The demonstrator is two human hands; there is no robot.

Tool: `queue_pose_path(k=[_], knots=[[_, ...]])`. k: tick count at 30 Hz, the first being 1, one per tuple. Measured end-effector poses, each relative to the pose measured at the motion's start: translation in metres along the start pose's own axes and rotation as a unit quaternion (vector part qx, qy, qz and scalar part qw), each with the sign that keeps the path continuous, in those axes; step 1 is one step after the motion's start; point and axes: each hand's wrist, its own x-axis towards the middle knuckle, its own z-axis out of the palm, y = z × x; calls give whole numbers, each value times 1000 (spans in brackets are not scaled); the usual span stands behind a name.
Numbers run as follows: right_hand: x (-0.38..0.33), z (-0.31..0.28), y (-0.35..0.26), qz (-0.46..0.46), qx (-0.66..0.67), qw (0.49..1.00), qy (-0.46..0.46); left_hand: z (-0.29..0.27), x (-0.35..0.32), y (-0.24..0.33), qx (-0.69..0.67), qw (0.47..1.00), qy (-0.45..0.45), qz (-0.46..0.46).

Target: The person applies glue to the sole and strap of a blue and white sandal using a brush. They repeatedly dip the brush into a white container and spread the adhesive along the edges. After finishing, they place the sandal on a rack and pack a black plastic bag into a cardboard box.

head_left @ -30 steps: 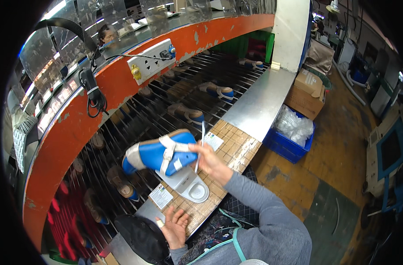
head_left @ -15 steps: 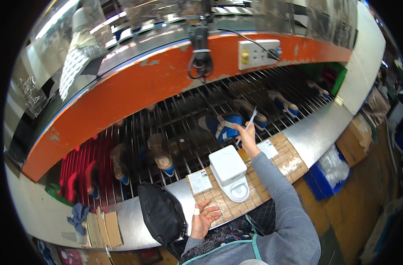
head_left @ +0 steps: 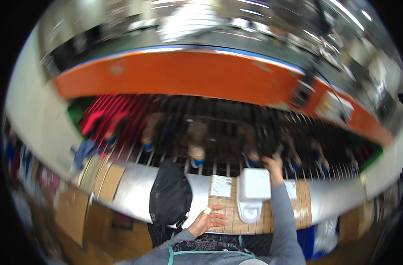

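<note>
My left hand (head_left: 209,219) is open, palm up, with its fingers spread over the near left corner of the tan, taped board (head_left: 263,224). A white wrap sits on one finger. My right hand (head_left: 274,165) reaches past the board to the conveyor's bars, its fingers closed round a slim pale stick-like tool (head_left: 279,150); motion blurs its kind. Just left of that hand, a brown sandal with a blue edge (head_left: 251,152) lies on the bars. Below the hand stands a white plastic container (head_left: 256,185) with a round dish at its near end.
More sandals, including one (head_left: 196,152), lie spaced along the conveyor (head_left: 228,170), under an orange beam (head_left: 179,73). Left of the board rests a black bag (head_left: 169,194). Cardboard pieces (head_left: 108,182) and a blue cloth (head_left: 84,152) are at the left.
The view has swung to the right and is blurred. My right hand, still closed on the pale tool, is lower over the bars, beside the container's far end. My left hand remains open by the board.
</note>
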Motion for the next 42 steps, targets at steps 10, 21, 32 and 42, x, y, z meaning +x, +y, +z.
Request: queue_pose_path(k=[10,21,32,42], knots=[[157,-153,2,-331,-553,763,41,3,19,-20,-21,999,43,19],[85,-99,-10,-178,-393,902,5,1,21,-23,-7,999,15,44],[6,-109,-44,-68,-100,991,-65,4,18,-21,-22,997,19,77],[-131,-145,-99,-65,140,985,-78,11,21,-24,20,997,29,65]])
